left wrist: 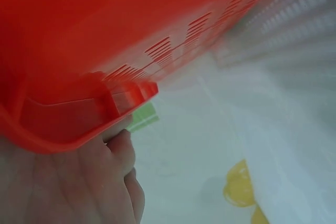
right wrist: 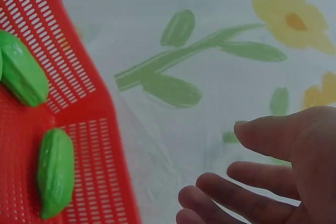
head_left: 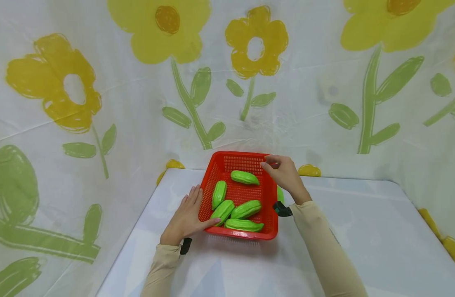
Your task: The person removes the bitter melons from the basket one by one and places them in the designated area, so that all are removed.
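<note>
A red plastic basket (head_left: 269, 198) with slotted walls holds several light green, ridged gourds (head_left: 244, 177) that look like bitter melons. My left hand (head_left: 188, 216) grips its near left corner, thumb over the rim and fingers along the outside. In the left wrist view the basket's rim (left wrist: 79, 142) lies across the palm. My right hand (head_left: 284, 171) is by the far right corner, thumb and fingers bent towards each other. The right wrist view shows that hand (right wrist: 273, 177) apart from the basket, with nothing between thumb and fingers.
Another green thing (head_left: 280, 194) shows outside the basket's right wall, partly hidden by the basket and right wrist. The basket is on a pale patterned table (head_left: 364, 218). Behind and left of it hangs a white sheet (head_left: 301, 95) printed with yellow flowers.
</note>
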Demonstrator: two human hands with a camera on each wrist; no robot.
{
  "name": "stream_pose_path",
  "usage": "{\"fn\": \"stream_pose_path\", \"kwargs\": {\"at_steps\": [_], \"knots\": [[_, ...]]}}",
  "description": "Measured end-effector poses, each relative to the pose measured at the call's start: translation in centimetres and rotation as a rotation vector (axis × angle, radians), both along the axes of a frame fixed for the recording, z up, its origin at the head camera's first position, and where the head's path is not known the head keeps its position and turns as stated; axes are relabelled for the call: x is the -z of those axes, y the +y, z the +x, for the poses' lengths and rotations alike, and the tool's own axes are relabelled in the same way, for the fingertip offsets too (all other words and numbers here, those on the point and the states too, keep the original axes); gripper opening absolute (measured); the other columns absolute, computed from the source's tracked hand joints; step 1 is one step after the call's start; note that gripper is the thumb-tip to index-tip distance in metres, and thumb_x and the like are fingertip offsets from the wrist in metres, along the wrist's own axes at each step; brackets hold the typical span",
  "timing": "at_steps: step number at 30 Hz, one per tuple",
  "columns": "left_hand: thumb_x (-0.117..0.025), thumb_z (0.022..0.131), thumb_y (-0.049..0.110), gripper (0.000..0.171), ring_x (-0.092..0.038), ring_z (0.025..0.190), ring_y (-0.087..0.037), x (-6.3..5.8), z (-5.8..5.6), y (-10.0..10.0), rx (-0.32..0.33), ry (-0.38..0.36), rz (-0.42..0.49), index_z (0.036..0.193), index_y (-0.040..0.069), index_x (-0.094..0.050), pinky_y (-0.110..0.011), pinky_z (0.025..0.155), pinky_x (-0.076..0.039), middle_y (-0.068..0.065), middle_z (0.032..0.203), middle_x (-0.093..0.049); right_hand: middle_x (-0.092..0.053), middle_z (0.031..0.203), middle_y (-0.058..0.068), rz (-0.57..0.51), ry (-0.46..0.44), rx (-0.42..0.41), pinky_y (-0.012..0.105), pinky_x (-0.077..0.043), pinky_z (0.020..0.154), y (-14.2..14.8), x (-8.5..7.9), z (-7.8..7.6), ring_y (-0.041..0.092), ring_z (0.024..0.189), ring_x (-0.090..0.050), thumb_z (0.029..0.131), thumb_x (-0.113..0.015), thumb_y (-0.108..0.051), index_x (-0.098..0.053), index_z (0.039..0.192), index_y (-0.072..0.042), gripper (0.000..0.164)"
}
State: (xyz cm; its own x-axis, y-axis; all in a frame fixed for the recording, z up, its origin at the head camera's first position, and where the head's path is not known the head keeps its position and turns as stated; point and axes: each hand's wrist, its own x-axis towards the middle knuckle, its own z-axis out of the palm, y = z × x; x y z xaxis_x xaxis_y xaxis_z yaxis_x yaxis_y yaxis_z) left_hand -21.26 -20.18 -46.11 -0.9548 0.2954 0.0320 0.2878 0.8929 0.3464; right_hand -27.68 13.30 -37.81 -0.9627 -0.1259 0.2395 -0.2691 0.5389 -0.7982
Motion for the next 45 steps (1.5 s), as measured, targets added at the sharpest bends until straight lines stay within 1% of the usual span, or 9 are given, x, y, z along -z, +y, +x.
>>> {"fn": "stream_pose_path", "kwargs": {"at_steps": [4,8,12,16,21,30,34,39,45], "knots": [[-0.060,0.083,0.079,0.124,-0.002,0.164,-0.034,0.1,-0.2,0.0,0.008,0.005,-0.006,0.165,-0.001,-0.010,-0.057,0.132,-0.013,-0.015,0.176,-0.002,-0.069,0.131,0.024,0.010,-0.014,-0.037,0.053,-0.060,0.093,-1.3,0.2,-1.7,0.040,0.113,-0.069,0.102,-0.065,-0.024,-0.064,0.138,0.001,0.044],[-0.060,0.084,0.078,0.123,-0.001,0.164,-0.034,0.2,-0.2,0.0,0.013,0.008,-0.010,0.165,0.001,-0.009,-0.057,0.133,-0.012,-0.013,0.176,-0.001,-0.068,0.134,0.023,0.018,-0.048,-0.061,0.052,-0.059,0.097,-2.4,1.2,-3.2,0.041,0.118,-0.068,0.102,-0.067,-0.023,-0.063,0.138,0.001,0.044],[-0.061,0.084,0.077,0.120,-0.004,0.164,-0.035,0.2,-0.2,0.1,0.019,0.007,-0.005,0.165,0.002,-0.013,-0.058,0.132,-0.014,-0.012,0.176,-0.005,-0.068,0.134,0.022,0.049,-0.096,-0.082,0.052,-0.059,0.099,-3.2,2.4,-4.2,0.039,0.121,-0.067,0.101,-0.067,-0.023,-0.063,0.138,0.002,0.045],[-0.062,0.084,0.076,0.119,-0.009,0.164,-0.036,0.3,-0.1,0.0,0.024,0.022,0.009,0.164,0.001,-0.018,-0.059,0.131,-0.017,-0.015,0.175,-0.011,-0.069,0.134,0.022,0.095,-0.126,-0.075,0.051,-0.058,0.101,-3.9,3.3,-5.1,0.037,0.121,-0.067,0.101,-0.068,-0.024,-0.061,0.139,0.003,0.048],[-0.060,0.084,0.077,0.119,-0.008,0.164,-0.033,0.4,-0.1,0.0,0.019,0.011,-0.001,0.165,0.002,-0.016,-0.057,0.132,-0.015,-0.013,0.176,-0.010,-0.066,0.136,0.025,0.125,-0.134,-0.077,0.053,-0.056,0.104,-4.8,4.1,-6.2,0.038,0.124,-0.065,0.100,-0.068,-0.019,-0.060,0.140,0.006,0.048],[-0.060,0.084,0.077,0.119,-0.008,0.164,-0.034,0.3,-0.1,-0.1,0.015,-0.001,0.014,0.165,0.002,-0.016,-0.057,0.132,-0.015,-0.013,0.176,-0.009,-0.063,0.141,0.024,0.148,-0.188,-0.035,0.053,-0.053,0.109,-5.7,6.2,-7.6,0.039,0.131,-0.061,0.099,-0.069,-0.016,-0.058,0.142,0.006,0.050],[-0.061,0.084,0.077,0.119,-0.008,0.164,-0.033,0.3,-0.2,-0.1,0.019,0.002,0.011,0.165,0.002,-0.016,-0.057,0.132,-0.016,-0.013,0.176,-0.009,-0.060,0.144,0.027,0.142,-0.190,-0.030,0.054,-0.051,0.111,-5.9,6.7,-7.7,0.041,0.134,-0.058,0.097,-0.070,-0.012,-0.057,0.142,0.008,0.051],[-0.060,0.084,0.078,0.120,-0.007,0.164,-0.033,0.4,-0.3,-0.1,0.023,-0.002,-0.002,0.165,0.002,-0.014,-0.056,0.132,-0.015,-0.013,0.176,-0.009,-0.061,0.142,0.027,0.119,-0.200,-0.003,0.054,-0.052,0.110,-6.0,7.3,-7.7,0.042,0.134,-0.059,0.094,-0.072,-0.009,-0.059,0.139,0.009,0.050],[-0.061,0.083,0.077,0.121,-0.009,0.164,-0.035,0.3,-0.1,-0.2,0.019,-0.006,0.018,0.165,0.003,-0.014,-0.058,0.132,-0.016,-0.012,0.176,-0.008,-0.062,0.143,0.027,0.148,-0.244,0.033,0.053,-0.052,0.109,-5.9,8.0,-8.0,0.041,0.133,-0.059,0.091,-0.075,-0.005,-0.061,0.138,0.009,0.050]]}}
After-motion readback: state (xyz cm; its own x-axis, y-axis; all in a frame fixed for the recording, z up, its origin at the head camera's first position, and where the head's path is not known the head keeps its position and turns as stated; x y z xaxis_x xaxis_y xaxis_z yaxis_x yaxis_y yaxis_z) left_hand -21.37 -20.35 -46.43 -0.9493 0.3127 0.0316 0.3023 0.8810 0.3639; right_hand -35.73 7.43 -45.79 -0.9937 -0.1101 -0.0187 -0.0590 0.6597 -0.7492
